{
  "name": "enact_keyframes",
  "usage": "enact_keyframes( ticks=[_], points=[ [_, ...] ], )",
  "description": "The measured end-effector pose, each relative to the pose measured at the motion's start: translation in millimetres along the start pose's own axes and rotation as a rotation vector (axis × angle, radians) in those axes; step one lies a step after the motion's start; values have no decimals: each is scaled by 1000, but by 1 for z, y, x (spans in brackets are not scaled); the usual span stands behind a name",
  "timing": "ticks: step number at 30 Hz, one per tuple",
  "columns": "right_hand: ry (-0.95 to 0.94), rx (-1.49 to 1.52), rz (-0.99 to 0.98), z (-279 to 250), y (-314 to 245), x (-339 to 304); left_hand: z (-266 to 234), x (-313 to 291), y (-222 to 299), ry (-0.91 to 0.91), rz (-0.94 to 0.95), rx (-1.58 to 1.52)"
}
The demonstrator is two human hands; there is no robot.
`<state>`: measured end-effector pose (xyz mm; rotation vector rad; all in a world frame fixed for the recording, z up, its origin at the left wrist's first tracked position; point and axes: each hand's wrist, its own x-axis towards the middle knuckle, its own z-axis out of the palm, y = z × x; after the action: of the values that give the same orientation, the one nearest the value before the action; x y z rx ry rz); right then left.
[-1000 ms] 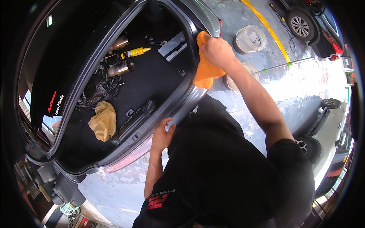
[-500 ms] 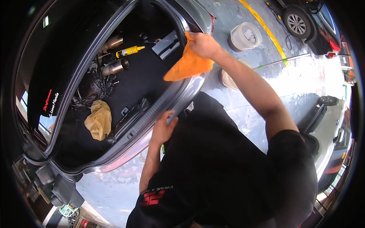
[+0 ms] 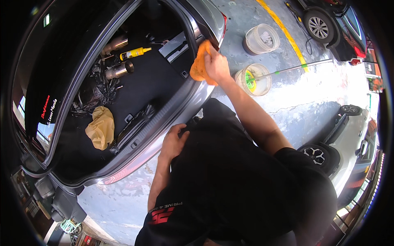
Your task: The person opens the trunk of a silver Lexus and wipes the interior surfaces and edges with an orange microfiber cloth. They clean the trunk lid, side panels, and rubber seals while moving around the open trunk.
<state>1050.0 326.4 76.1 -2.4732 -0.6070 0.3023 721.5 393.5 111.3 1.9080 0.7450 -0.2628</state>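
In my right hand (image 3: pixel 217 67) is a bunched orange cleaning cloth (image 3: pixel 198 70), pressed against the grey car's trunk opening at its right rear corner, close to the tail light (image 3: pixel 224 24). My left hand (image 3: pixel 174 142) rests by the bumper edge (image 3: pixel 152 146) near my body, thumb and fingers apart, holding nothing. Inside the open trunk lie a yellow bottle (image 3: pixel 133 53), two metal exhaust tips (image 3: pixel 120 70), crumpled black plastic (image 3: pixel 98 92) and a tan cloth (image 3: pixel 101 128).
Two buckets stand on the floor to the right: a whitish one (image 3: pixel 261 39) with a pale cloth inside, and another (image 3: pixel 262 84) with a green-headed pole leaning in it. A dark car (image 3: pixel 328 30) and a silver car (image 3: pixel 349 151) are parked farther right.
My right hand has moved down along the trunk corner, toward me. The cloth, which hung spread out, is now bunched under it. The nearer bucket has come out from behind my arm.
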Motion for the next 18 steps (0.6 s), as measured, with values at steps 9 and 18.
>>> enact_keyframes(
  ticks=[9, 18],
  points=[
    [226, 311, -259, -9, -20, 5, -17, 12, -3, 12, 70, 71],
    [155, 337, -133, 11, -10, -19, -23, 5, 6, 102, -10, -21]
  ],
)
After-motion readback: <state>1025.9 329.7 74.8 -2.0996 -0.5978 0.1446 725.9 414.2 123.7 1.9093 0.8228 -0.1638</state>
